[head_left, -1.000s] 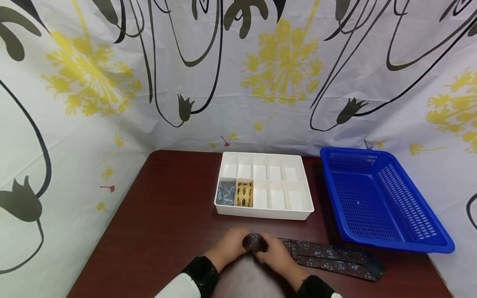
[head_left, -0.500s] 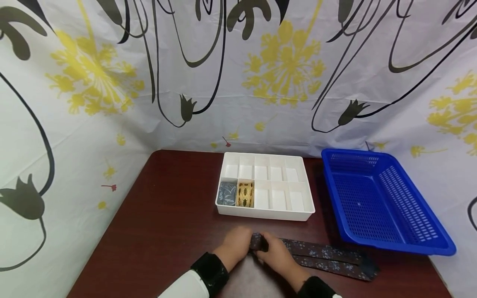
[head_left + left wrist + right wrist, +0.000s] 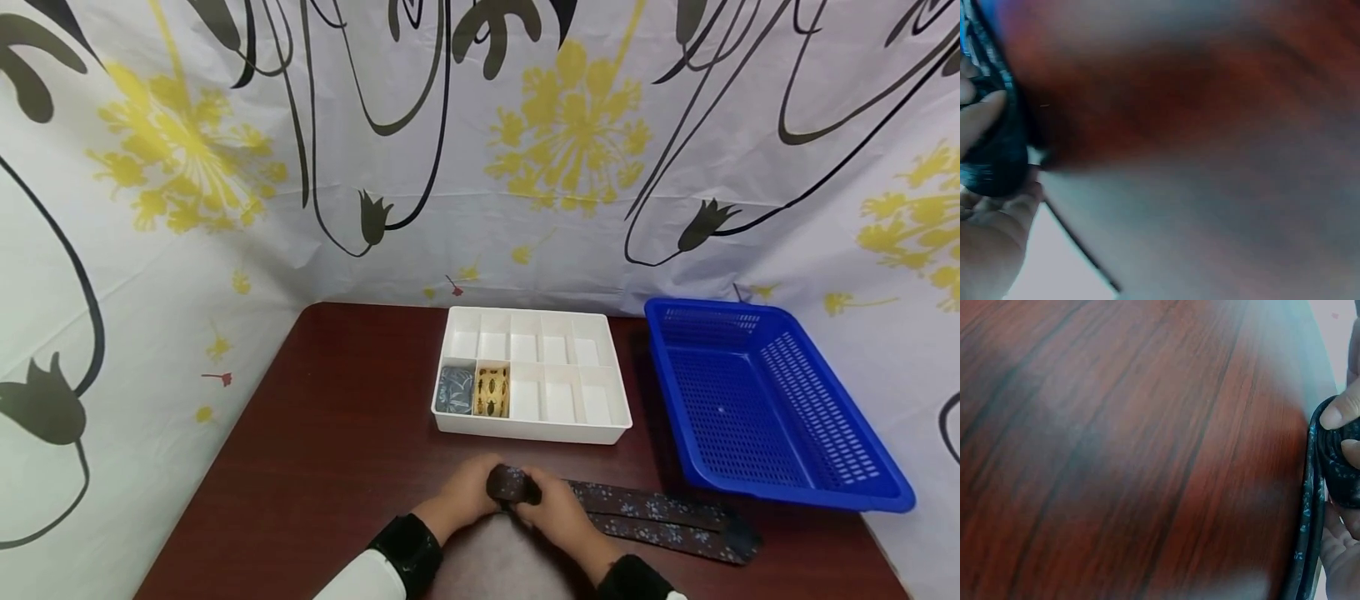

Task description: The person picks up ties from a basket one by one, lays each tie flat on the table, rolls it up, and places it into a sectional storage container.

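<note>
A dark brown necktie [image 3: 660, 515] with small pale blue flowers lies doubled lengthwise on the table, its far end pointing right. The near end is wound into a thick roll [image 3: 513, 485] standing on its edge. My left hand [image 3: 467, 492] grips this roll from the left. From the other side my right hand [image 3: 557, 510] holds it, thumb and fingers around it where the flat strip runs out to the right. The right wrist view shows the wound layers [image 3: 1340, 472] with fingertips pressed on them. In the left wrist view the dark roll [image 3: 997, 153] appears at the left edge.
Behind the hands stands a white divided tray [image 3: 532, 432]. Two front left compartments hold a grey-blue patterned roll [image 3: 455, 390] and a yellow roll with dark insect-like prints [image 3: 492, 392]. A blue plastic basket [image 3: 795, 492] sits at right. A patterned cloth [image 3: 480, 250] hangs behind the dark table [image 3: 322, 417].
My left hand moves in over the roll, then back to its left side. The necktie's loose far end has slid slightly left. My right hand stays nearly in place.
</note>
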{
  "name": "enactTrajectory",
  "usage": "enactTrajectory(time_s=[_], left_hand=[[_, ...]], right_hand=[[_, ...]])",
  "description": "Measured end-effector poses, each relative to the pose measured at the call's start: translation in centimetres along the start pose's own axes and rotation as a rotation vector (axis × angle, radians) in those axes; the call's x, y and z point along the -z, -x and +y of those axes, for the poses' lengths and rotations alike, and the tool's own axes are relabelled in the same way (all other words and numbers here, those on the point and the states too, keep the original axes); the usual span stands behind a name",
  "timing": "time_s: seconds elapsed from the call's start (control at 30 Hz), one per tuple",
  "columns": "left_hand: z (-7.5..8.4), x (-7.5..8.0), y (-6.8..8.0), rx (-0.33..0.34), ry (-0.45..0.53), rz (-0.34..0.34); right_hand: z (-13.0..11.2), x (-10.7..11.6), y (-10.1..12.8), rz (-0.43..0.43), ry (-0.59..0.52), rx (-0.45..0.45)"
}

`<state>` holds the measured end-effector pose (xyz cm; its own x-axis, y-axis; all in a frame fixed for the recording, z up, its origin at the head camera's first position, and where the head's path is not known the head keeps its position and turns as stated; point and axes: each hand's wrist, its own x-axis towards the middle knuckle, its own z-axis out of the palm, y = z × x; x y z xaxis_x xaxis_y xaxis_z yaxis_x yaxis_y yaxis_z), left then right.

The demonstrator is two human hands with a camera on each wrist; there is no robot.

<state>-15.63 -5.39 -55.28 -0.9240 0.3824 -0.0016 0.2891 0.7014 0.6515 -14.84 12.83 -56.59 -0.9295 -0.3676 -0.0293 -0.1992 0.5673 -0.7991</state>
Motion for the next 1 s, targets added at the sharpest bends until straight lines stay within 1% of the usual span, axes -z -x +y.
enactTrajectory(time_s=[0.07,0.13,0.23,0.3,0.43,0.5,0.67,0.77,0.9,1.0], left_hand=[[-0.6,-0.1,0.2,0.004,0.091,0.001],[-1.0,-0.3,0.4,0.024,0.172,0.003],[-1.4,-0.5,0.6,0.032,0.251,0.019],[-1.5,-0.6,0.6,0.038,0.282,0.032],[-1.3,-0.7,0.6,0.034,0.289,0.05],[-1.1,-0.6,0.6,0.027,0.254,0.053],[-0.2,0.0,0.4,-0.024,0.065,0.041],[0.4,0.4,0.2,-0.038,-0.037,0.017],[1.3,0.7,-0.1,-0.033,-0.168,-0.002],[2.1,0.8,-0.2,0.004,-0.282,-0.004]], right_hand=[[0.2,0.0,0.0,-0.001,-0.014,0.0],[0.3,0.1,0.0,-0.004,-0.026,0.002],[0.5,0.2,0.0,-0.011,-0.046,0.001],[0.5,0.2,0.0,-0.015,-0.056,-0.006],[0.4,0.2,0.1,-0.018,-0.059,-0.022],[0.3,0.2,0.1,-0.019,-0.054,-0.023],[0.2,0.3,0.1,-0.028,-0.045,-0.01],[0.1,0.4,0.0,-0.034,-0.033,-0.004],[-0.1,0.4,0.0,-0.036,-0.013,-0.009],[-0.3,0.4,0.0,-0.032,0.004,-0.011]])
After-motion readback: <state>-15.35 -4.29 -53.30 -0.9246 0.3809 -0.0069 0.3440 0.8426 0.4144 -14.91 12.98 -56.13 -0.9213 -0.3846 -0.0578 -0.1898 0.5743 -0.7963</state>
